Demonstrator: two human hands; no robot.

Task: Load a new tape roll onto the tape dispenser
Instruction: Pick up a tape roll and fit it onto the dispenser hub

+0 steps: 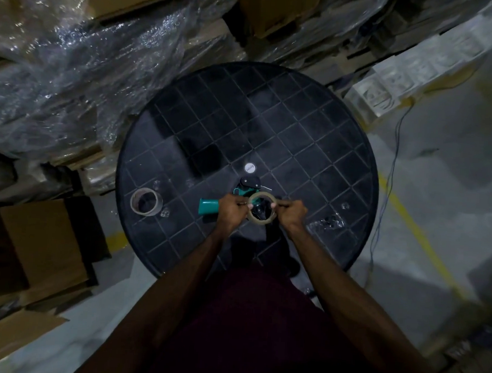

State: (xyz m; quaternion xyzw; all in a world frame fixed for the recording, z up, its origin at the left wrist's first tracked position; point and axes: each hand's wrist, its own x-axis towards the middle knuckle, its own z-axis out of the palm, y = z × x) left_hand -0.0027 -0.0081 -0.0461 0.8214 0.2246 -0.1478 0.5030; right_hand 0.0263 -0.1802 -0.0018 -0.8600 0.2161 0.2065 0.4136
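Note:
A clear tape roll (261, 219) is held flat between both hands above the round black table (300, 126). My left hand (233, 211) pinches its left rim and my right hand (290, 213) pinches its right rim. Under the roll lies the tape dispenser (246, 187), with a teal handle (208, 206) sticking out to the left and a black head pointing away from me. The hands and the roll hide the dispenser's middle part.
A used cardboard tape core (146, 202) stands on the table at the left. A small white disc (249, 167) lies near the table's centre. Scraps of clear film (327, 222) lie at the right. Wrapped cartons (73, 75) and cardboard boxes (42, 246) crowd the left and back.

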